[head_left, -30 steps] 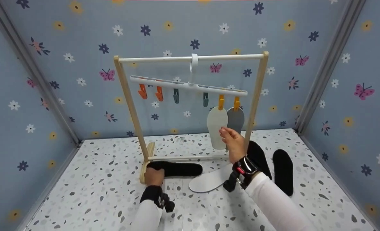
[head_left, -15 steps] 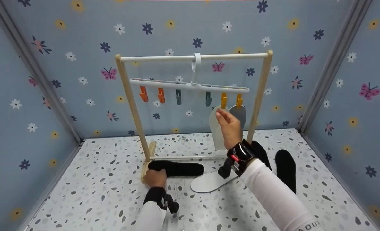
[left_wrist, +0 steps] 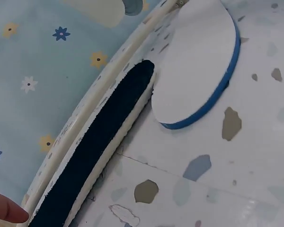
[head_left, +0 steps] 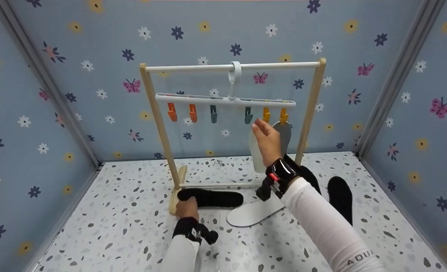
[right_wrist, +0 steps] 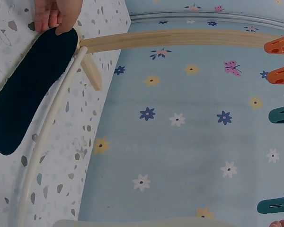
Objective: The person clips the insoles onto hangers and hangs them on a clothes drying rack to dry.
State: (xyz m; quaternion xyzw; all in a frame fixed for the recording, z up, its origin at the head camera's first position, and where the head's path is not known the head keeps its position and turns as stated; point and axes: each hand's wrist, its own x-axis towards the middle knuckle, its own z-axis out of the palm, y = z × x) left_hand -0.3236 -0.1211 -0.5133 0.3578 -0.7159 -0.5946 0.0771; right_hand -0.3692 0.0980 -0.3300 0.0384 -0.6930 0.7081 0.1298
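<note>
My left hand (head_left: pixel 187 208) pinches the left end of a black insole (head_left: pixel 216 198) lying on the speckled surface; the right wrist view shows its thumb over that end (right_wrist: pixel 61 40). My right hand (head_left: pixel 267 141) is raised in front of a white insole (head_left: pixel 258 160) that hangs from a yellow clip (head_left: pixel 266 114), covering its upper part. Nothing shows between the right thumb and fingers, whose tips are just below a teal clip (head_left: pixel 248 115). Beside it hangs a grey insole (head_left: pixel 284 134) on the other yellow clip (head_left: pixel 283 115).
A white clip hanger (head_left: pixel 208 100) tilts slightly on the wooden rack (head_left: pixel 310 105). Orange clips (head_left: pixel 172 112) and another teal clip (head_left: pixel 213 114) hang at left. A white insole (head_left: pixel 252 214) lies in front, partly under the right forearm; two black insoles (head_left: pixel 340 196) lie at right.
My right hand has risen along the hanging white insole from its middle to near the clips. My left hand stays at the black insole's end. The hanger tilts less than before.
</note>
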